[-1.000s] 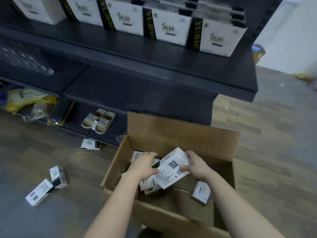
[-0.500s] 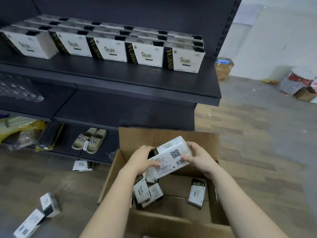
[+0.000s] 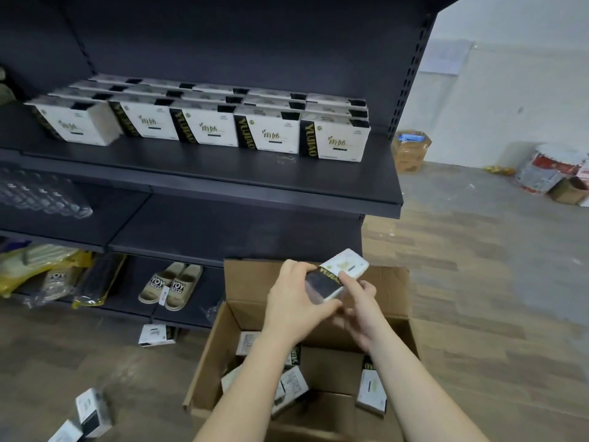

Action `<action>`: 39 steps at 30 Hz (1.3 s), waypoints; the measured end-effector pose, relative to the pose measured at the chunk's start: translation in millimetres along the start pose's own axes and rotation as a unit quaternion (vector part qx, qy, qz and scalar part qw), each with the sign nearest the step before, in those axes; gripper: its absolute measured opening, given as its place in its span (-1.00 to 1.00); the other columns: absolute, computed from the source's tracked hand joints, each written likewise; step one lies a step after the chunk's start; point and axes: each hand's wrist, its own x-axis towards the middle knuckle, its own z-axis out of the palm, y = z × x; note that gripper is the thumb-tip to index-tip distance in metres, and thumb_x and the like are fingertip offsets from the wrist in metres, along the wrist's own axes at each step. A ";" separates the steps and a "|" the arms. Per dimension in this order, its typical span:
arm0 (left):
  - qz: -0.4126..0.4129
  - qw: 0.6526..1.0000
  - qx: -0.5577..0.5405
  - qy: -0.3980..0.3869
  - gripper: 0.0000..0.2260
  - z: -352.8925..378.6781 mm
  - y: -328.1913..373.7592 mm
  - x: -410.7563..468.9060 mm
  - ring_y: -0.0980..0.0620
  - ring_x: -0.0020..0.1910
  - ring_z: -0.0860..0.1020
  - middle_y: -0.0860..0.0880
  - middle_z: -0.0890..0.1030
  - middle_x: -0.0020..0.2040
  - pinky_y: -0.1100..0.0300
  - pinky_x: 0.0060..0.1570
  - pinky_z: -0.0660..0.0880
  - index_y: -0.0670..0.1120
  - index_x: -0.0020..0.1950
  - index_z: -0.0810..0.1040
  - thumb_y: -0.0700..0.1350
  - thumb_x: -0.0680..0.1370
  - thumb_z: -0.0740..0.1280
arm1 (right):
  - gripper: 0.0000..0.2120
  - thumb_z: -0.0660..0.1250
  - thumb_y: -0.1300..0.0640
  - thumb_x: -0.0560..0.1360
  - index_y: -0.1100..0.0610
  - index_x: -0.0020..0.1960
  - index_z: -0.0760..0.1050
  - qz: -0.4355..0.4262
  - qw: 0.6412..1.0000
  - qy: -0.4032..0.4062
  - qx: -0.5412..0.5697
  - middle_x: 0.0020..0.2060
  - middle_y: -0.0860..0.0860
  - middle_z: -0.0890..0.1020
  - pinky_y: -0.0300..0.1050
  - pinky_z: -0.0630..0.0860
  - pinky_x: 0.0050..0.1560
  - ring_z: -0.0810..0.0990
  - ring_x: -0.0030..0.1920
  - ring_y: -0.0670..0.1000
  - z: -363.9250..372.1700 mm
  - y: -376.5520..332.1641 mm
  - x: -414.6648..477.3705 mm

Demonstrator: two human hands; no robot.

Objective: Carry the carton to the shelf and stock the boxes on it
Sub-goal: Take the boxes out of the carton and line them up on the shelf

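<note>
An open brown carton (image 3: pixel 387 291) stands on the floor in front of the dark shelf unit. Above it both my hands hold one white and black box (image 3: pixel 341 275). My left hand (image 3: pixel 296 301) grips its near black end from the left, and my right hand (image 3: pixel 360 304) pinches it from the right, forefinger on top. Several more white boxes (image 3: pixel 291 386) lie loose in the carton's bottom. On the upper shelf (image 3: pixel 255 177) stand rows of the same white boxes (image 3: pixel 274 134), upright with their fronts facing me.
The middle shelf (image 3: pixel 204 224) is bare on the right and holds clear bottles (image 3: pixel 41 199) at the left. Slippers (image 3: pixel 170 287) and bagged goods sit on the bottom shelf. Loose boxes (image 3: pixel 92 411) lie on the floor at left. Cartons (image 3: pixel 409 151) stand by the far wall.
Both hands lifted the box up out of the carton and turned it, so its black end now faces me. My view tilted up toward the shelf.
</note>
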 end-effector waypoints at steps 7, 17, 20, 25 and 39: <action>0.046 0.996 -0.058 -0.050 -0.53 9.9 9.7 -8.0 0.16 0.30 0.41 0.19 0.50 0.34 0.11 0.32 0.38 0.08 0.38 0.48 0.23 0.56 0.14 | -0.64 0.18 -0.02 0.59 0.21 0.17 0.54 0.030 0.991 -0.084 0.105 -0.14 0.15 0.69 -0.03 0.57 -0.15 0.67 -0.19 0.06 -11.9 -18.1 -0.3; 0.022 0.996 -0.084 -0.017 -0.63 -22.1 1.2 17.6 0.21 0.26 0.40 0.11 0.48 0.32 0.26 0.24 0.39 0.02 0.39 0.48 0.01 0.58 0.33 | -0.57 0.25 -0.07 0.49 0.21 0.18 0.60 0.036 0.982 -0.152 0.108 0.08 0.23 0.64 0.06 0.50 0.07 0.64 -0.04 0.18 -22.4 -38.7 -14.0; -0.017 0.992 -0.120 -0.039 -0.55 -32.5 3.2 22.5 0.26 0.18 0.40 0.15 0.45 0.29 0.42 0.02 0.36 0.04 0.41 0.40 0.05 0.55 0.37 | -0.53 0.30 -0.09 0.47 0.20 0.22 0.59 0.048 0.983 -0.154 0.083 0.14 0.23 0.62 0.08 0.46 0.13 0.61 0.04 0.20 -28.4 -47.0 -14.9; -0.176 0.925 -0.313 -0.127 -0.26 -36.2 3.8 23.0 0.02 0.18 0.57 0.09 0.58 0.24 -0.01 0.14 0.52 0.01 0.45 0.32 0.30 0.38 0.45 | -0.23 0.51 -0.13 0.25 0.22 0.36 0.47 0.038 0.983 -0.170 0.058 0.26 0.25 0.53 0.15 0.37 0.27 0.52 0.17 0.24 -31.5 -51.3 -13.9; -0.013 0.981 -0.154 -0.121 -0.59 -55.9 15.2 31.7 0.23 -0.03 0.61 0.18 0.67 -0.03 0.30 -0.08 0.54 0.17 0.14 0.61 0.08 0.33 0.58 | -0.32 0.51 -0.06 0.28 -0.02 0.35 0.40 -0.136 0.962 -0.181 -0.150 0.22 0.12 0.58 -0.04 0.60 -0.04 0.62 0.12 0.08 -15.0 -65.1 -18.1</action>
